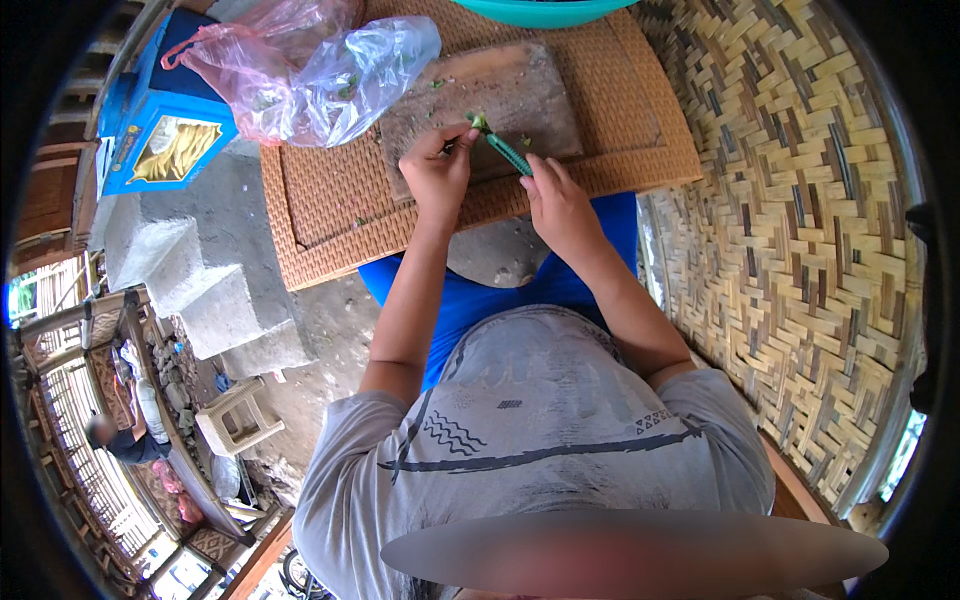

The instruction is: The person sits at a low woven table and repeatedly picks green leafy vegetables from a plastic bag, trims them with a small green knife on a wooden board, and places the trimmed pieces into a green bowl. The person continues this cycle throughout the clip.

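Observation:
Between the thumb and fingers of my left hand (pixel 440 166) is a small green piece of vegetable (pixel 478 120). My right hand (pixel 559 199) grips the end of a green-handled cutter or knife (pixel 510 154). Its far end meets the green piece, and the blade is too small to make out. Both hands are over the near part of a worn wooden board (pixel 510 82), which has green scraps on it. The board lies on a woven rattan table (pixel 330 202).
Clear and pink plastic bags (pixel 367 75) lie left of the board, beside a blue printed box (pixel 169 146). A turquoise basin (pixel 547 11) stands at the far edge. A woven bamboo wall (pixel 795 195) rises at right. Concrete steps (pixel 217 300), a plastic stool (pixel 240 420) and another person (pixel 139 446) are at left.

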`<state>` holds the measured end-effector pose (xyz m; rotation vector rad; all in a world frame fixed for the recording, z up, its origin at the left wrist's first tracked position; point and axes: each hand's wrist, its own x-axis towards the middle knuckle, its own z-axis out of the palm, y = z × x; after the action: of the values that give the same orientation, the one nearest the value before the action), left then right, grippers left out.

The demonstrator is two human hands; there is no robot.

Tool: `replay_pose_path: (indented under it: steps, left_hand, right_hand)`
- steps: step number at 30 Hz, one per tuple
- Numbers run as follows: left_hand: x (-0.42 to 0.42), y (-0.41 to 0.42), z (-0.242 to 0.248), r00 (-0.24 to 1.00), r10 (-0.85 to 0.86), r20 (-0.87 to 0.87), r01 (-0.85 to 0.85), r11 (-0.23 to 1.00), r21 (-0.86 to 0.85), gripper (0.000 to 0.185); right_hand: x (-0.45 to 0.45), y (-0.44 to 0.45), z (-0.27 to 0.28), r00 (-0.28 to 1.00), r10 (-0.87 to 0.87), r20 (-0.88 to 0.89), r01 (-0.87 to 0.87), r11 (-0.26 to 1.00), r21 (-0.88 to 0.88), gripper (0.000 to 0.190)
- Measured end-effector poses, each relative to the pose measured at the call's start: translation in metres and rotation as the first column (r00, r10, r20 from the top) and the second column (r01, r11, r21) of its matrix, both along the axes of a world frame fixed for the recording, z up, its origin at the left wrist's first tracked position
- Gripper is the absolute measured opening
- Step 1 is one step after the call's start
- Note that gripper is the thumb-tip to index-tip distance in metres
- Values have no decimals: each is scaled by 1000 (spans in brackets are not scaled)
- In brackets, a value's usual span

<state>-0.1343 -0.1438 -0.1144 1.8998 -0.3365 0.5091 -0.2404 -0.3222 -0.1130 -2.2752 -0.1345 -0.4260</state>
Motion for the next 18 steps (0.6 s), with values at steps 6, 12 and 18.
replay_pose_path:
  steps: [6, 12, 18]
  left_hand:
    - [12, 9, -11, 967, -137, -216, 61, 943, -327, 12]
    - [11, 8, -8, 963, -228, -144, 186, 948, -256, 12]
    - [6, 9, -4, 925, -325, -197, 259, 919, -298, 13]
  right_hand:
    - [-3, -5, -1, 997, 3, 71, -8, 998, 66, 34]
    - [16, -13, 10, 997, -43, -63, 61, 942, 331, 37]
    - [43, -7, 17, 999, 13, -30, 3, 873, 487, 28]
